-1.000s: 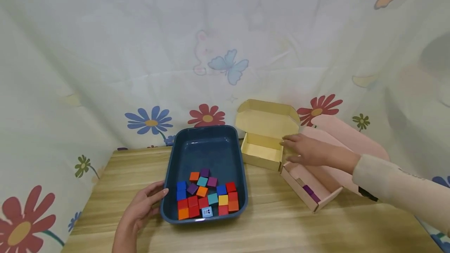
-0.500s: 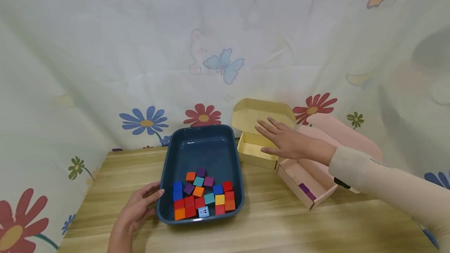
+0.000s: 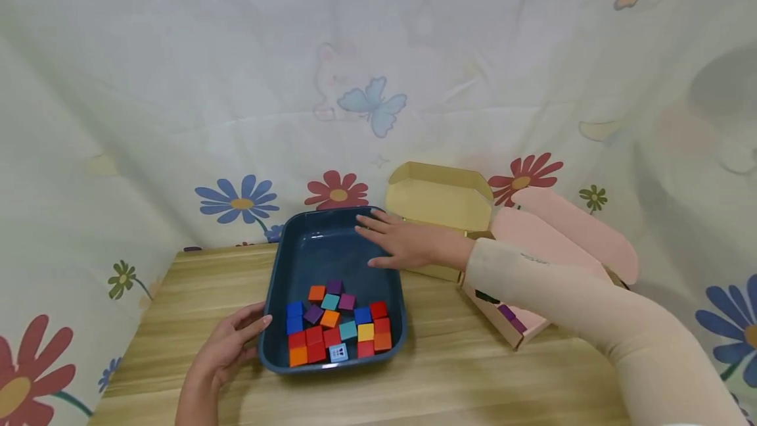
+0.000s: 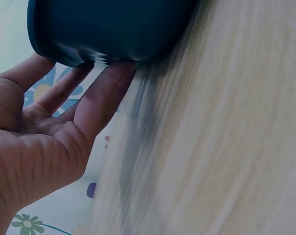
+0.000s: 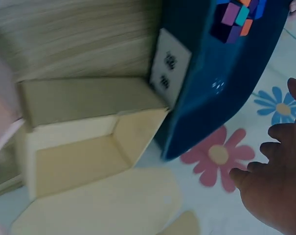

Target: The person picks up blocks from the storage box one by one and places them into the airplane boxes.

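Note:
A dark blue tray [image 3: 325,255] stands on the table, with several coloured cubes [image 3: 315,335] gathered in its near half. They are red, orange, blue, purple, teal and yellow, and one pale blue piece [image 3: 338,353] carries a printed mark. My left hand [image 3: 227,344] touches the tray's left outer wall; in the left wrist view its fingertips [image 4: 121,71] meet that wall from outside. My right hand [image 3: 408,243] hovers over the tray's far right edge, fingers spread, holding nothing. In the pink box [image 3: 493,313], two purple cubes [image 3: 512,319] show below my sleeve.
A pale yellow cardboard box [image 5: 79,161] stands open right of the tray, its lid [image 3: 440,197] raised. My right forearm hides part of both boxes. The pink lid [image 3: 573,235] leans back at the right. A flower-printed curtain [image 3: 266,84] hangs behind the wooden table [image 3: 461,373].
My right hand has swept left, from above the pink box, past the yellow box, to the tray's far right edge. My left hand stays at the tray. The view has shifted slightly right.

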A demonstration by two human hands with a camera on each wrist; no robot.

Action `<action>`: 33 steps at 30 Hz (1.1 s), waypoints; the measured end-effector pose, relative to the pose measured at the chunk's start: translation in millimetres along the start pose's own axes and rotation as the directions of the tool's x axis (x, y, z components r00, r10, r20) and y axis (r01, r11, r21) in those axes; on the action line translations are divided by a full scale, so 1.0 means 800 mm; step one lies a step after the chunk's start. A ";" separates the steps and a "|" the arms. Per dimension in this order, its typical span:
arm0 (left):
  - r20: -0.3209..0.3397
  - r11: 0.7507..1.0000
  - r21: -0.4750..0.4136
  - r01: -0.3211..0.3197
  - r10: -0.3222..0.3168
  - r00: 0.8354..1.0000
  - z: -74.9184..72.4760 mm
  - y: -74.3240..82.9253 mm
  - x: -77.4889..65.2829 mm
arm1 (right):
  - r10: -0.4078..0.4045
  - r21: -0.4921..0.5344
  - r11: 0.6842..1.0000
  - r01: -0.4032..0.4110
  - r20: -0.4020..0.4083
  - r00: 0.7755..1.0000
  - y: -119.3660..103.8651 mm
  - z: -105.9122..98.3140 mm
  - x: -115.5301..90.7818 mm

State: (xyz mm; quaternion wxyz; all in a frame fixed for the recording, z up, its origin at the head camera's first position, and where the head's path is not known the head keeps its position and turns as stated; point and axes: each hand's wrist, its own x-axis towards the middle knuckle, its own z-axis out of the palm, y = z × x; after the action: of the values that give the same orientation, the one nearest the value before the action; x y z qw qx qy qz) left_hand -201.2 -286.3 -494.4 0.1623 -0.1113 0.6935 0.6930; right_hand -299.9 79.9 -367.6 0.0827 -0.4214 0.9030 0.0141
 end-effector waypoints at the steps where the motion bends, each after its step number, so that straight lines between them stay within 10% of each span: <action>1: -0.002 1.000 0.002 0.001 -0.001 1.000 -0.001 0.000 0.000 | -0.008 -0.016 1.000 0.009 0.014 1.000 -0.008 0.001 0.012; 16: 0.000 1.000 -0.014 -0.003 0.003 1.000 -0.003 -0.004 0.002 | -0.023 0.011 1.000 0.021 0.218 0.976 -0.089 0.007 0.119; 24: 0.001 1.000 -0.018 0.011 -0.011 1.000 -0.004 -0.004 0.001 | 0.035 0.143 0.985 -0.099 0.397 0.917 -0.099 0.028 0.145; 33: 0.009 1.000 -0.017 0.022 -0.022 1.000 -0.003 -0.001 0.001 | 0.104 0.151 0.972 -0.179 0.405 0.908 -0.101 0.037 0.153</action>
State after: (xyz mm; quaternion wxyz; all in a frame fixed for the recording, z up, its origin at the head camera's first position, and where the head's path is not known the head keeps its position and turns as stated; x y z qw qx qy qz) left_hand -201.9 -288.7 -495.1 0.1719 -0.1173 0.6856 0.6976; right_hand -311.7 -62.4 -412.9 0.3003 -0.3335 0.8934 0.0206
